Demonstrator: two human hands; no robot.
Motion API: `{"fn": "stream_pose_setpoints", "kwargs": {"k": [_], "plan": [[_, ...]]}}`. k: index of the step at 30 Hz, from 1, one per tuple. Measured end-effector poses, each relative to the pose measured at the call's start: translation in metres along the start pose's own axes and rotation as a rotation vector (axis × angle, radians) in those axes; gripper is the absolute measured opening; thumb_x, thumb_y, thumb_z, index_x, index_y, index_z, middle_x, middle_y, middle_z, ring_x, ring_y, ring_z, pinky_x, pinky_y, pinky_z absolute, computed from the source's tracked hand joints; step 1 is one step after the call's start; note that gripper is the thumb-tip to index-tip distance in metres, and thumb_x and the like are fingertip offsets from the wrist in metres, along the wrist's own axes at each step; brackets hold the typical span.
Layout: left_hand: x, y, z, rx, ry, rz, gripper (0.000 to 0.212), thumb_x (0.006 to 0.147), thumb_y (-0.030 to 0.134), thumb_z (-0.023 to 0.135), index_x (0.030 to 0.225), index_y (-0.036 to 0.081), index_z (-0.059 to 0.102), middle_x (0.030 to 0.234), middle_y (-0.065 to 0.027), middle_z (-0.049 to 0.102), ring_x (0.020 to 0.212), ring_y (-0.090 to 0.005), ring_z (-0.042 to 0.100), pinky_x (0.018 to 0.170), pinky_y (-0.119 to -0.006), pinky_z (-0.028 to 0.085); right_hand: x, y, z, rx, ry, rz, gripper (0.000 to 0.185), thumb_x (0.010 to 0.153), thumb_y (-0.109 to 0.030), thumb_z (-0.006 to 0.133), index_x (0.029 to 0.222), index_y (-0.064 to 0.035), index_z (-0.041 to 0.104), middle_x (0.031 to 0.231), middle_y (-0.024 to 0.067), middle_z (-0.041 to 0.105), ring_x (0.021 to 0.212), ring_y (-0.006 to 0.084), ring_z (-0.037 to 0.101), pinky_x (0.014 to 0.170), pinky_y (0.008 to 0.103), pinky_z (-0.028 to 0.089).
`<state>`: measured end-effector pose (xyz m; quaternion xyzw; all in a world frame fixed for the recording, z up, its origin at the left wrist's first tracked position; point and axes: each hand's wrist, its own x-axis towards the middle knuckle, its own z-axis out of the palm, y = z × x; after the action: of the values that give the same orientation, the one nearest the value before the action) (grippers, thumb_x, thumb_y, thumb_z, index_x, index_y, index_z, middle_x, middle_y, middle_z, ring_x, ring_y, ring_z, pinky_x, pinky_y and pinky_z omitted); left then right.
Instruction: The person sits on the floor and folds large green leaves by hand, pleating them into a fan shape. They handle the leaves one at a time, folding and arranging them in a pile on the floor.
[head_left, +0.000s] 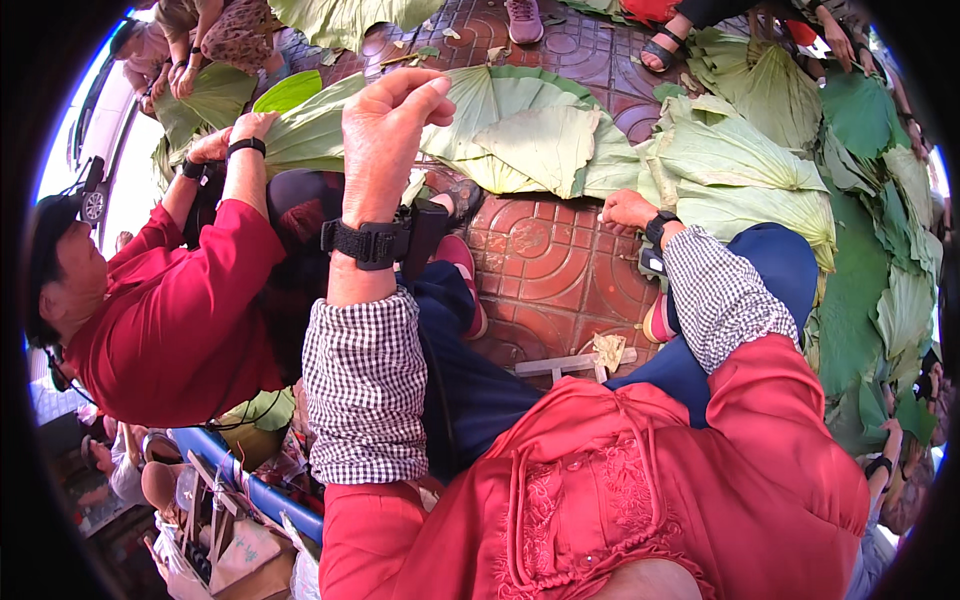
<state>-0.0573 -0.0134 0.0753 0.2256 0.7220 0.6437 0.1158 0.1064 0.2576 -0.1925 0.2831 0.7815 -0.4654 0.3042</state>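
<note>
My left hand (397, 127) is raised in front of me, its thumb and fingers drawn together. Anything as thin as a thread between them is too small to make out. Behind it stretches a band of overlapping pale green lotus leaves (536, 142), some dry at the edges. My right hand (630, 211) is lower, its fingers curled beside the edge of a folded stack of lotus leaves (742, 176) by my right knee. Whether it pinches that edge or something fine cannot be seen. Both wrists wear black straps.
On my left sits a person in a red top (180, 315), hands on the leaf band. Red patterned paving tiles (540, 255) lie between my feet. More green leaves (851, 300) hang along the right. A blue-edged cart (262, 502) with bags stands behind left. Other people work around.
</note>
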Motion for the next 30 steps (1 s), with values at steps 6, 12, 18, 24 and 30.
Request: {"fn": "stream_pose_setpoints", "kwargs": {"k": [6, 12, 18, 24, 30], "plan": [[0.006, 0.003, -0.008, 0.035, -0.017, -0.005, 0.018, 0.089, 0.014, 0.062, 0.097, -0.001, 0.067, 0.079, -0.0062, 0.067, 0.072, -0.0128, 0.064, 0.073, -0.025, 0.051, 0.023, 0.018, 0.002, 0.158, 0.024, 0.129, 0.013, 0.083, -0.018, 0.062, 0.089, -0.0063, 0.064, 0.076, 0.0038, 0.063, 0.06, 0.013, 0.062, 0.043, 0.0257, 0.044], [0.008, 0.008, 0.002, 0.098, -0.026, -0.035, 0.018, 0.089, 0.013, 0.061, 0.099, -0.001, 0.067, 0.081, -0.006, 0.067, 0.076, -0.013, 0.064, 0.076, -0.025, 0.05, 0.049, 0.014, 0.018, 0.586, -0.033, 0.127, 0.031, 0.084, -0.03, 0.065, 0.111, -0.0139, 0.059, 0.112, 0.0022, 0.056, 0.093, 0.0213, 0.057, 0.076, 0.0339, 0.051], [0.011, 0.007, -0.002, 0.095, 0.025, -0.039, 0.018, 0.09, 0.013, 0.06, 0.099, -0.001, 0.067, 0.081, -0.0068, 0.067, 0.076, -0.0138, 0.064, 0.077, -0.025, 0.049, 0.065, 0.004, 0.03, 1.054, -0.052, 0.098, 0.041, 0.086, -0.028, 0.066, 0.121, -0.0128, 0.053, 0.13, 0.0084, 0.048, 0.113, 0.0315, 0.05, 0.091, 0.046, 0.046], [0.019, 0.002, -0.002, 0.022, 0.027, -0.007, 0.017, 0.089, 0.012, 0.062, 0.098, -0.002, 0.067, 0.081, -0.0069, 0.067, 0.073, -0.0132, 0.064, 0.073, -0.024, 0.05, 0.077, -0.013, 0.017, 1.191, -0.143, -0.085, 0.034, 0.085, -0.021, 0.067, 0.111, -0.0021, 0.057, 0.107, 0.0075, 0.058, 0.101, 0.0213, 0.056, 0.083, 0.0389, 0.051], [0.019, -0.003, -0.021, 0.014, 0.112, 0.009, 0.016, 0.088, 0.013, 0.064, 0.096, 0.0, 0.067, 0.079, -0.0054, 0.067, 0.07, -0.0115, 0.064, 0.071, -0.024, 0.05, 0.022, -0.11, -0.048, 0.819, 0.144, -0.414, 0.02, 0.084, -0.015, 0.066, 0.098, -0.0012, 0.063, 0.089, 0.0045, 0.064, 0.076, 0.014, 0.061, 0.068, 0.0268, 0.051]]}}
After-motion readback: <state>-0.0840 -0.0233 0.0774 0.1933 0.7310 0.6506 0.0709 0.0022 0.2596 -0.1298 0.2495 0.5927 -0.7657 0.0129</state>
